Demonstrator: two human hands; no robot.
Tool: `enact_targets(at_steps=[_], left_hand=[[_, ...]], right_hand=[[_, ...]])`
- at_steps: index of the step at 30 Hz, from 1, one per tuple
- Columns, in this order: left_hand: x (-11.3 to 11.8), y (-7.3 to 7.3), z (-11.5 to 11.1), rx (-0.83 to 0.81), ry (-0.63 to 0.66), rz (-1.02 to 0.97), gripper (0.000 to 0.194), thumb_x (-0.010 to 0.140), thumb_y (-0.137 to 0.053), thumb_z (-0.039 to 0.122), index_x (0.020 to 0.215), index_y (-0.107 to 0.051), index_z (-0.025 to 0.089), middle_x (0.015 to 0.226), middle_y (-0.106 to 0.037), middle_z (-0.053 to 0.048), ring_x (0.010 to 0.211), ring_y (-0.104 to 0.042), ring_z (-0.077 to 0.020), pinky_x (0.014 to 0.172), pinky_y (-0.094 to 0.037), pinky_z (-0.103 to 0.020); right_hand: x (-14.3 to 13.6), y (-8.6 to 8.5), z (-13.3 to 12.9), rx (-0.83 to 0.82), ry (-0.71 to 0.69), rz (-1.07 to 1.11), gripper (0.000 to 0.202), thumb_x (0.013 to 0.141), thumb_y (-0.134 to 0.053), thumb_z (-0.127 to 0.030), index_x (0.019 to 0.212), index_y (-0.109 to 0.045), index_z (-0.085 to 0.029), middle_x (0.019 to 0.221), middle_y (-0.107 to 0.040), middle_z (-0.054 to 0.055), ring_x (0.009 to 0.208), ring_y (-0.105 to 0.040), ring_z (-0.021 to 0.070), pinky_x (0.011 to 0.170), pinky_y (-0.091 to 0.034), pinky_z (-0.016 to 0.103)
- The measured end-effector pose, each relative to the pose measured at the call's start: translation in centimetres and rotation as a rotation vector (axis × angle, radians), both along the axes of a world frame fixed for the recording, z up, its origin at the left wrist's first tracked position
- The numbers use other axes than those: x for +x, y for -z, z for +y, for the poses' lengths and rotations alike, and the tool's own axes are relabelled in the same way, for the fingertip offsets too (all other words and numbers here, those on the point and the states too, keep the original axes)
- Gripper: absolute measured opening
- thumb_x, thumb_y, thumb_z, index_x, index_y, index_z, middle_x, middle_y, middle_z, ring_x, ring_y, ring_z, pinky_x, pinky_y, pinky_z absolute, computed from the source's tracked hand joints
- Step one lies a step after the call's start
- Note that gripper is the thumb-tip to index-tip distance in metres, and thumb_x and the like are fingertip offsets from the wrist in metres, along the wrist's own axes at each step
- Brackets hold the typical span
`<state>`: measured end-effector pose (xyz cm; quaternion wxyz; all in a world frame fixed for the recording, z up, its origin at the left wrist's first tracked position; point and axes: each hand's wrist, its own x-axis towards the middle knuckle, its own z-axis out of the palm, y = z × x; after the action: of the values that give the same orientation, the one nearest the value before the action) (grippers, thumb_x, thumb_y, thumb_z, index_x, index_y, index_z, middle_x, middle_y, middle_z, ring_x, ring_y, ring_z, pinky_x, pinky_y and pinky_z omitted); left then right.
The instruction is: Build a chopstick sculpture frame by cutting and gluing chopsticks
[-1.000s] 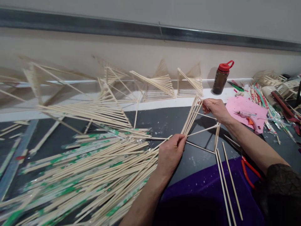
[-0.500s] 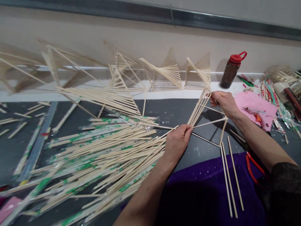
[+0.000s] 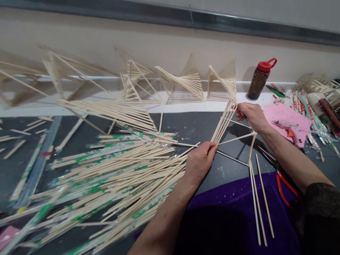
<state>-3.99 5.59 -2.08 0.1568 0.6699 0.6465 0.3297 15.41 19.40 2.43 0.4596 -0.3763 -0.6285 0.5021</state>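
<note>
A frame of thin wooden sticks stands at the right of centre, several slats side by side on its left face. My left hand is closed on the lower ends of those slats. At their upper ends my right hand pinches the top corner of the frame, fingertips together. The frame's open side, made of single sticks, reaches right to a corner near my right forearm. Three loose sticks lie in front of the frame, over a purple cloth.
Packed and loose sticks cover the left half. Twisted stick models line the wall. At right are a bottle, a pink sheet with a glue gun, and red-handled pliers.
The view has shifted slightly, so background things sit a little further left. Both hands keep their hold on the stick frame with hardly any movement.
</note>
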Motion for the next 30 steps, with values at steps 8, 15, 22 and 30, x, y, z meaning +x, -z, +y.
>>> enact_targets(at_steps=[8,15,22,30], left_hand=[[-0.06,0.18,0.06,0.015,0.013,0.018,0.016,0.088,-0.056,0.030,0.085,-0.070,0.023,0.075,-0.073,0.000,0.071,-0.068,-0.0153,0.072,-0.047,-0.023],[-0.07,0.21,0.07,0.035,0.025,0.038,0.016,0.089,-0.055,0.029,0.085,-0.069,0.023,0.074,-0.073,0.000,0.069,-0.067,-0.0149,0.071,-0.048,-0.023],[-0.14,0.71,0.17,0.092,0.031,0.042,0.016,0.089,-0.055,0.029,0.084,-0.069,0.022,0.070,-0.072,0.001,0.065,-0.067,-0.0146,0.068,-0.048,-0.023],[-0.19,0.55,0.15,0.107,0.013,0.041,0.015,0.088,-0.057,0.029,0.084,-0.069,0.022,0.073,-0.073,0.001,0.066,-0.068,-0.0147,0.067,-0.048,-0.023]], right_hand=[[0.13,0.06,0.11,-0.004,-0.008,0.021,0.039,0.074,-0.068,-0.055,0.069,-0.068,-0.016,0.057,-0.058,-0.002,0.048,-0.050,0.0064,0.049,-0.040,0.021],[0.17,-0.29,-0.14,-0.020,-0.021,0.028,0.042,0.071,-0.069,-0.058,0.066,-0.067,-0.016,0.057,-0.058,-0.002,0.048,-0.051,0.0070,0.049,-0.039,0.022],[0.09,-0.32,-0.09,-0.032,-0.019,0.019,0.042,0.070,-0.068,-0.057,0.065,-0.065,-0.015,0.055,-0.058,-0.003,0.049,-0.050,0.0072,0.050,-0.040,0.022],[0.10,-0.52,-0.25,-0.032,-0.028,0.010,0.043,0.073,-0.066,-0.056,0.061,-0.062,-0.015,0.054,-0.056,-0.002,0.048,-0.051,0.0072,0.049,-0.038,0.021]])
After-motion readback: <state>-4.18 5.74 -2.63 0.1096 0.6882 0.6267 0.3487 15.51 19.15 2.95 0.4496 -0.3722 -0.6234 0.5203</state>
